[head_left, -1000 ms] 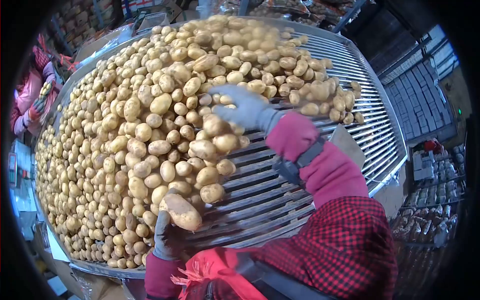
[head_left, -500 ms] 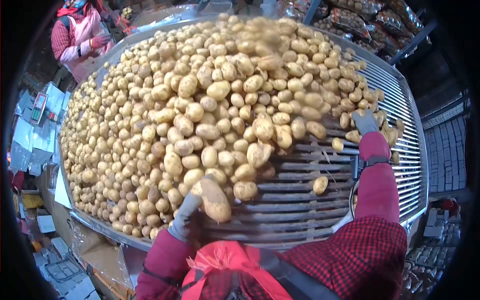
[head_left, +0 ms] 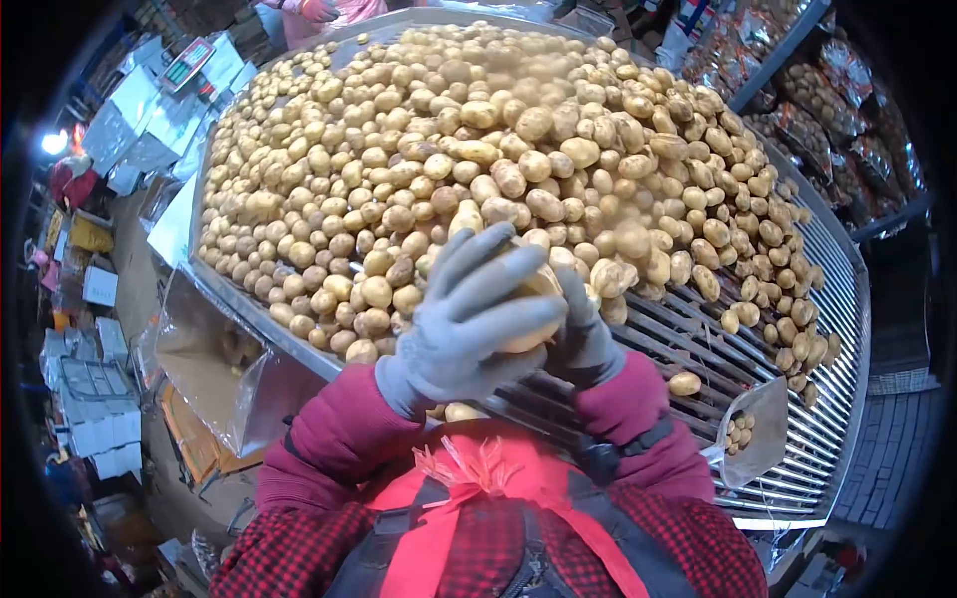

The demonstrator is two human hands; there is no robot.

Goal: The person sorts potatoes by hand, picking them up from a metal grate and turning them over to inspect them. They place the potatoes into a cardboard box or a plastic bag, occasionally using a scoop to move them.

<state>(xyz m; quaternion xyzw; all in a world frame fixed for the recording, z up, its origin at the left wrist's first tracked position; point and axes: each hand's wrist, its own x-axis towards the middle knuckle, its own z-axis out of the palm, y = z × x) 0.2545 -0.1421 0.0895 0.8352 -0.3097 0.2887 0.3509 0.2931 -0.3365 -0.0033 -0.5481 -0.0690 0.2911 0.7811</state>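
My left hand (head_left: 474, 314), in a grey work glove, is wrapped over a large potato (head_left: 539, 283) just above the near edge of the heap. From the other side my right hand (head_left: 586, 329), gloved too, presses against the same potato; its fingers are partly hidden. Beyond both hands spreads a big heap of potatoes (head_left: 399, 159) on a slatted metal table (head_left: 822, 439). A single loose potato (head_left: 685, 384) lies on the bars to the right of my right hand.
A scoop (head_left: 763, 448) with small potatoes in it rests on the slats at right. Bagged potatoes (head_left: 827, 100) are stacked behind a metal post at upper right. White boxes and a scale (head_left: 187, 65) stand at left. Part of another person (head_left: 329, 15) shows at the top.
My right hand has left the potatoes at the table's right side and come to the potato in my left hand. Both hands are now together in the middle. The view has shifted.
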